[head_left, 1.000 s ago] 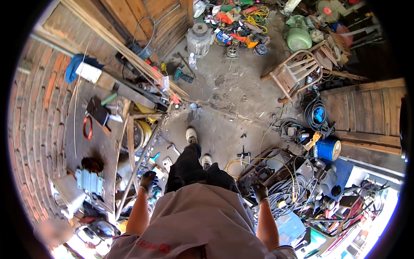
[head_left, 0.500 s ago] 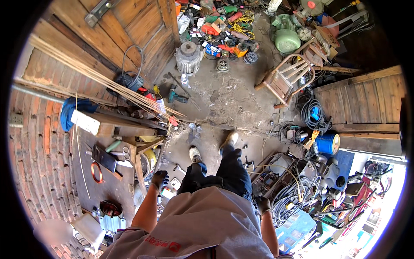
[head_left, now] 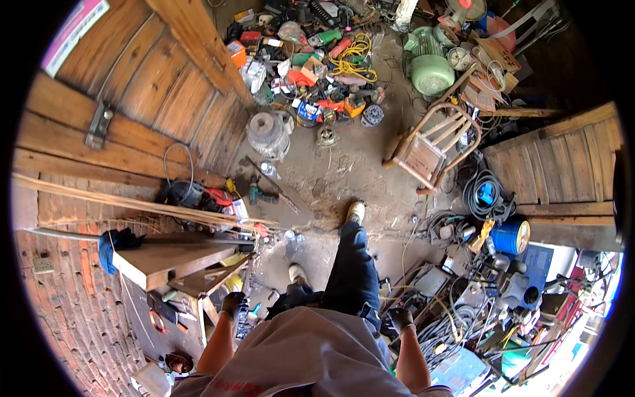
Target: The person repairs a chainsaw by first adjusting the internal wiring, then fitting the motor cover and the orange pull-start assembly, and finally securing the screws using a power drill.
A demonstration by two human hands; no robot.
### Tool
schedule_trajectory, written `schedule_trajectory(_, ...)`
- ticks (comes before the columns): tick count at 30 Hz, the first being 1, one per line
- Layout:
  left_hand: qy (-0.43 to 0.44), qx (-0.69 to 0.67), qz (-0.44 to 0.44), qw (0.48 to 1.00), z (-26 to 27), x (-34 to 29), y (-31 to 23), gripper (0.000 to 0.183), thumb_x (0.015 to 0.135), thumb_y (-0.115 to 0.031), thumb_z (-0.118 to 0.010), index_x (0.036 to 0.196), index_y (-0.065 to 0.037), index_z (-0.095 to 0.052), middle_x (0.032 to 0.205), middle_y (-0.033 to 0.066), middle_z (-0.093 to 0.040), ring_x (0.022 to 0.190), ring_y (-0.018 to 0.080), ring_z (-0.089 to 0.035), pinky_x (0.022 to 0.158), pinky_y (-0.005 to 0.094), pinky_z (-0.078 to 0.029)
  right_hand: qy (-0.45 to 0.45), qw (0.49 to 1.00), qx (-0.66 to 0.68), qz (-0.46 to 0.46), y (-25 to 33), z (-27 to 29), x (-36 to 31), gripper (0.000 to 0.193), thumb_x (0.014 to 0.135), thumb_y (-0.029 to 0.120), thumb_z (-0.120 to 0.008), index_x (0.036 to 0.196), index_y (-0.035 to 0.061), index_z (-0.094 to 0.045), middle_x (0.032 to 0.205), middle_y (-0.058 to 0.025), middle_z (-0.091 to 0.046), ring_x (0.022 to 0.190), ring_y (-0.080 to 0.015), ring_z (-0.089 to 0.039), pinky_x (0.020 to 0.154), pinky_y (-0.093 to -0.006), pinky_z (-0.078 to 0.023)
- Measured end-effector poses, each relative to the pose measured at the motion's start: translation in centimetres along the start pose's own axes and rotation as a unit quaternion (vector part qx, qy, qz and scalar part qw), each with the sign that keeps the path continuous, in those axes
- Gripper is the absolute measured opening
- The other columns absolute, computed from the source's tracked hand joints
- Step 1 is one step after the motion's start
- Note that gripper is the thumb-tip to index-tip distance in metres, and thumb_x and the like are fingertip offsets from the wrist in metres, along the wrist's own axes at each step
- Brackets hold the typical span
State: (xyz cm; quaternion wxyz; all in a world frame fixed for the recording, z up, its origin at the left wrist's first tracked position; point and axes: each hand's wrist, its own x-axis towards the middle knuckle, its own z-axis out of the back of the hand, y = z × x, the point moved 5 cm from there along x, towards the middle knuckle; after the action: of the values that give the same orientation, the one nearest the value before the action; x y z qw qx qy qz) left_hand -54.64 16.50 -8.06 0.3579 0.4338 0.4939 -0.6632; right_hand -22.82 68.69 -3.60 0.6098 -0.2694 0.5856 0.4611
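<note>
My left hand, in a dark glove, hangs at my left side near the wooden workbench frame, fingers loosely apart and nothing seen in it. My right hand, also in a dark glove, hangs beside my hip, loosely open with no object visible in it. Close to it lies a heap of coiled grey cable among machine parts. A teal-handled tool shows just right of my left hand, apparently below it. One shoe is far forward, the other behind it on the dirty floor.
Ahead stand a grey electric motor, a wooden chair and a green motor. A teal cordless drill lies by the left wall near long thin wooden strips. Power tools and yellow cord are piled at the back.
I have stepped forward, with my right leg now stretched ahead. The motor, chair and tool pile appear nearer. Both hands still hang at my sides.
</note>
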Motion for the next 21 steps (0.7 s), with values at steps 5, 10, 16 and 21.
schedule_trajectory(5,0.002,-0.006,-0.02,1.0,-6.8,-2.8,-8.0,0.02,0.093,-0.028,-0.059,0.098,-0.008,-0.059,0.071,0.0055,-0.059,0.054,0.0164,-0.058,0.047,0.0303,-0.048,-0.042,0.979,-0.139,0.144,8.0,7.5,6.9,0.022,0.093,0.027,-0.057,0.084,0.0073,-0.064,0.064,-0.0035,-0.061,0.05,-0.0138,-0.058,0.045,-0.0295,-0.049)
schedule_trajectory(10,-0.013,0.045,-0.026,0.999,-12.1,-6.6,-13.9,0.027,0.091,-0.03,-0.061,0.103,-0.006,-0.062,0.081,0.0086,-0.064,0.065,0.0197,-0.062,0.058,0.0336,-0.052,0.005,0.988,0.088,0.123,20.3,12.3,5.5,0.017,0.092,0.025,-0.057,0.087,0.0118,-0.066,0.066,-0.0008,-0.061,0.051,-0.012,-0.057,0.045,-0.0279,-0.047)
schedule_trajectory(16,0.001,0.004,-0.025,1.0,-16.4,-7.3,-17.6,0.027,0.091,-0.031,-0.064,0.102,-0.006,-0.061,0.077,0.0066,-0.062,0.061,0.0185,-0.06,0.053,0.0316,-0.05,-0.041,0.983,0.136,0.115,27.8,16.4,4.3,0.015,0.09,0.024,-0.063,0.086,0.01,-0.065,0.065,-0.0012,-0.06,0.05,-0.0112,-0.055,0.045,-0.0267,-0.047)
schedule_trajectory(21,0.007,0.047,-0.008,0.999,-18.6,-5.6,-19.2,0.025,0.092,-0.03,-0.063,0.101,-0.007,-0.059,0.078,0.0074,-0.063,0.061,0.0188,-0.061,0.052,0.0331,-0.051,-0.003,0.991,0.105,0.086,26.9,16.5,6.4,0.016,0.091,0.025,-0.06,0.083,0.0113,-0.062,0.065,-0.0031,-0.059,0.049,-0.0156,-0.056,0.045,-0.0289,-0.046)
